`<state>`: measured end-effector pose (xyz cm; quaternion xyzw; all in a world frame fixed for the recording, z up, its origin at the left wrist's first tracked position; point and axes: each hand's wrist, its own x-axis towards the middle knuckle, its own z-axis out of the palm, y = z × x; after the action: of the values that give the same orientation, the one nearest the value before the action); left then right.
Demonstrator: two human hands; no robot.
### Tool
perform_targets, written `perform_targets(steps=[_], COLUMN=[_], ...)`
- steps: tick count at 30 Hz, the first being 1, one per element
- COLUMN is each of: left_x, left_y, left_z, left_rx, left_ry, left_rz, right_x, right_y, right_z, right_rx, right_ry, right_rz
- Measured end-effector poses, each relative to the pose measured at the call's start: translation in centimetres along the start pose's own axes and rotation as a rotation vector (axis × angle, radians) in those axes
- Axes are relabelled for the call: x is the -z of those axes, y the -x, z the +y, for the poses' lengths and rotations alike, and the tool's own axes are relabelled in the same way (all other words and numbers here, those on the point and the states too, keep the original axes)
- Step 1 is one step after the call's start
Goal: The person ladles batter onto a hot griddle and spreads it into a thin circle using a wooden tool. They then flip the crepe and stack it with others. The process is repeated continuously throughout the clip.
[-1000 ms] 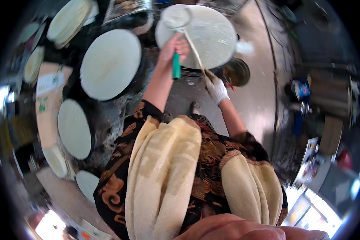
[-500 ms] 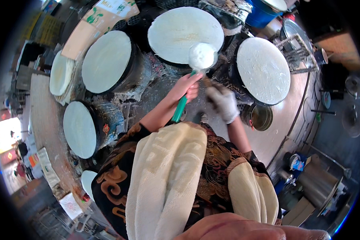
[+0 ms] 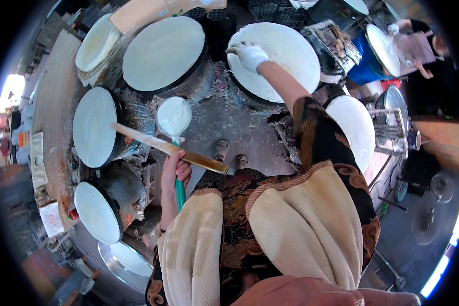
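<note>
Left hand [image 3: 174,171], bare, centre-left of frame, fingers wrapped around a green-handled ladle [image 3: 174,118] plus a long flat wooden stick [image 3: 168,148] crossing it. Right hand [image 3: 250,54], white glove, upper centre, fingers curled, touching the edge of a white round sheet [image 3: 285,61] on a steamer drum. More white-covered drums [image 3: 163,51] at upper left.

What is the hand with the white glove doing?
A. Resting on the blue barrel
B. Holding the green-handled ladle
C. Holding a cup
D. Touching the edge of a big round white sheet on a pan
D: the gloved right hand reaches out to the rim of the round white sheet on the far pan, while the bare left hand holds the green-handled ladle and a flat wooden stick.
</note>
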<state>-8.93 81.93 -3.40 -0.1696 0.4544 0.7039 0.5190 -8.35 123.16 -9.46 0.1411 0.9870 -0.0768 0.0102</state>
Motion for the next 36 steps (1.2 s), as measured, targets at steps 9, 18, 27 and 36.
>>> perform_targets(steps=[9, 18, 27, 36], left_x=[3.3, 2.4, 0.6, 2.7], left_y=[1.4, 0.2, 0.8, 3.6], left_z=[-0.7, 1.0, 1.3, 2.6], left_rx=[-0.100, -0.125, -0.098, -0.129], left_ry=[0.183, 0.185, 0.250, 0.161], left_rz=[0.199, 0.177, 0.143, 0.077], right_x=[0.0, 2.2, 20.9, 27.3], right_y=[-12.5, -12.4, -2.8, 1.8], right_z=[3.4, 5.8, 6.0, 3.3], right_rx=[0.425, 0.379, 0.077, 0.010], right_ry=[0.493, 0.434, 0.044, -0.084], right_rz=[-0.491, -0.505, -0.494, -0.141])
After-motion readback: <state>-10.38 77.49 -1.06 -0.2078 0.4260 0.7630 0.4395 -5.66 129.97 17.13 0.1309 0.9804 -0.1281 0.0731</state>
